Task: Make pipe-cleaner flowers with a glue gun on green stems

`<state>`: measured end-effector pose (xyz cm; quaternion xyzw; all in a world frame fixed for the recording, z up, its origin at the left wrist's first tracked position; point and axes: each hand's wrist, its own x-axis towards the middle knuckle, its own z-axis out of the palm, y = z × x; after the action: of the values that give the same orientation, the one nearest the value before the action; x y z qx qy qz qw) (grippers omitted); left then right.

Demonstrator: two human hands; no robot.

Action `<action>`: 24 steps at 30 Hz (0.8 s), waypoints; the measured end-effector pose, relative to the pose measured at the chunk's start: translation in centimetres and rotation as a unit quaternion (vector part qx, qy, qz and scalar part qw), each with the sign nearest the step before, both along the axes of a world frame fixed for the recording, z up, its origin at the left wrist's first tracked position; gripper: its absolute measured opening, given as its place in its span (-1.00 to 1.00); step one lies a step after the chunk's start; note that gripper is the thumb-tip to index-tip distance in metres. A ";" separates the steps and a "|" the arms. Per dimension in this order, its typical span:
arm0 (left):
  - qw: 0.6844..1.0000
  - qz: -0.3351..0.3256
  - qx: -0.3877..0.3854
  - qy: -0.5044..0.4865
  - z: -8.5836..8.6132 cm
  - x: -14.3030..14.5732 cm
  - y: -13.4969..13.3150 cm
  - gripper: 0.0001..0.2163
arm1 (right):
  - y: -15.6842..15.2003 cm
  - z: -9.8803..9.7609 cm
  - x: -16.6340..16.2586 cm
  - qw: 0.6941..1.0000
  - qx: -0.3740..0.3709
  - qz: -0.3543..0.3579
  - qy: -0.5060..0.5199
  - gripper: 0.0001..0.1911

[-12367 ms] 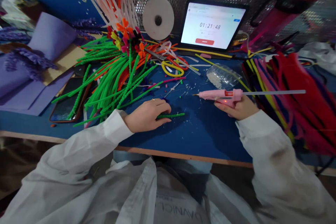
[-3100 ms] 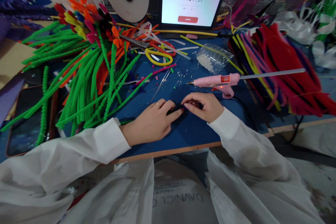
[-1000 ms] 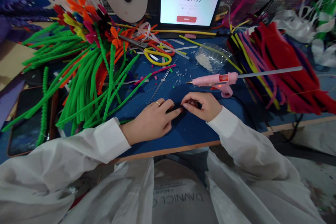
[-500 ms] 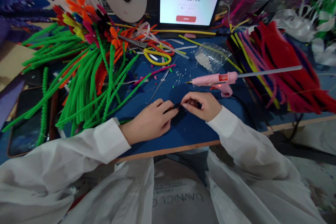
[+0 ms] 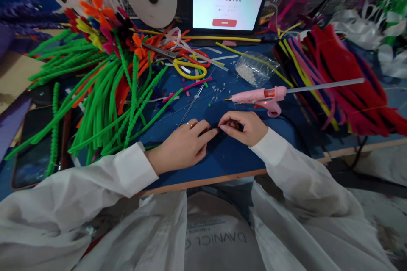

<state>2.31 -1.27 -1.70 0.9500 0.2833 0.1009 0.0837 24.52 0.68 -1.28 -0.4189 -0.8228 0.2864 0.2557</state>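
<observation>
Close to the front of the blue table, my left hand and my right hand almost meet at the fingertips. Between them is a short, thin dark strip, mostly hidden by the fingers; its exact kind does not show. My left thumb and forefinger pinch one end, and my right fingertips are closed on the other. A pink hot glue gun with a long clear glue stick lies just beyond my right hand. Thin metal wires lie beyond my left fingers.
Green pipe cleaners and a phone lie to the left. Yellow-handled scissors, a plastic bag of white beads and a tablet are at the back. Red, pink and black pipe cleaners are piled on the right.
Almost nothing differs. My left forefinger has shifted very slightly toward the right hand, and the view has moved a little.
</observation>
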 end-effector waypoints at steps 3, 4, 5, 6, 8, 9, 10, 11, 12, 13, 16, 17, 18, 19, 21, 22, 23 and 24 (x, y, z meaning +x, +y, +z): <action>1.000 -0.002 -0.005 0.016 0.1 0.1 0.0 -0.59 | 0.0 0.0 0.0 1.000 0.003 0.001 0.002 -0.87; 1.000 0.000 -0.005 0.018 0.2 0.1 0.0 -0.59 | 0.0 0.0 0.0 1.000 0.005 0.002 0.000 -0.87; 1.000 0.003 -0.006 0.020 0.2 0.2 0.0 -0.60 | 0.0 -0.1 0.1 1.000 0.006 0.003 -0.002 -0.87; 1.000 0.005 -0.007 0.021 0.2 0.2 0.1 -0.60 | 0.0 -0.1 0.1 1.000 0.007 0.003 -0.003 -0.87; 1.000 0.006 -0.009 0.021 0.1 0.2 0.1 -0.60 | 0.0 -0.1 0.1 1.000 0.010 0.004 -0.004 -0.88; 1.000 0.005 -0.009 0.022 0.1 0.2 0.1 -0.60 | 0.1 -0.1 0.1 1.000 0.013 0.004 -0.004 -0.88; 1.000 0.003 -0.009 0.023 0.0 0.2 0.1 -0.60 | 0.1 -0.1 0.1 1.000 0.015 0.004 -0.003 -0.88; 1.000 0.002 -0.009 0.024 0.0 0.2 0.1 -0.60 | 0.1 -0.2 0.1 1.000 0.018 0.004 -0.001 -0.88; 1.000 0.003 -0.008 0.025 0.0 0.2 0.1 -0.61 | 0.1 -0.2 0.1 1.000 0.019 0.004 -0.001 -0.89; 1.000 0.003 -0.007 0.025 0.0 0.2 0.1 -0.61 | 0.1 -0.2 0.1 1.000 0.019 0.004 -0.001 -0.89; 1.000 0.004 -0.005 0.025 0.1 0.2 0.1 -0.60 | 0.1 -0.1 0.1 1.000 0.015 0.004 -0.002 -0.89; 1.000 0.003 -0.005 0.025 0.1 0.2 0.1 -0.59 | 0.1 -0.2 0.0 1.000 0.013 0.004 -0.001 -0.89; 1.000 0.001 -0.004 0.026 0.2 0.2 0.1 -0.59 | 0.1 -0.2 0.0 1.000 0.012 0.004 0.000 -0.89; 1.000 0.001 -0.004 0.027 0.2 0.2 0.1 -0.58 | 0.1 -0.2 0.1 1.000 0.012 0.005 0.001 -0.88; 1.000 0.000 -0.002 0.028 0.2 0.2 0.1 -0.59 | 0.1 -0.3 0.1 1.000 0.012 0.008 0.002 -0.89; 1.000 0.000 0.000 0.030 0.2 0.2 0.1 -0.59 | 0.1 -0.3 0.1 1.000 0.013 0.008 0.002 -0.89; 0.999 0.002 0.003 0.032 0.2 0.2 0.1 -0.59 | 0.1 -0.3 0.1 1.000 0.015 0.008 0.002 -0.89; 0.999 0.003 0.006 0.033 0.2 0.2 0.1 -0.59 | 0.1 -0.3 0.1 1.000 0.018 0.006 0.002 -0.90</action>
<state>2.51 -1.20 -1.45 0.9525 0.2882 0.0711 0.0679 24.62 0.82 -1.62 -0.4085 -0.8299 0.2743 0.2627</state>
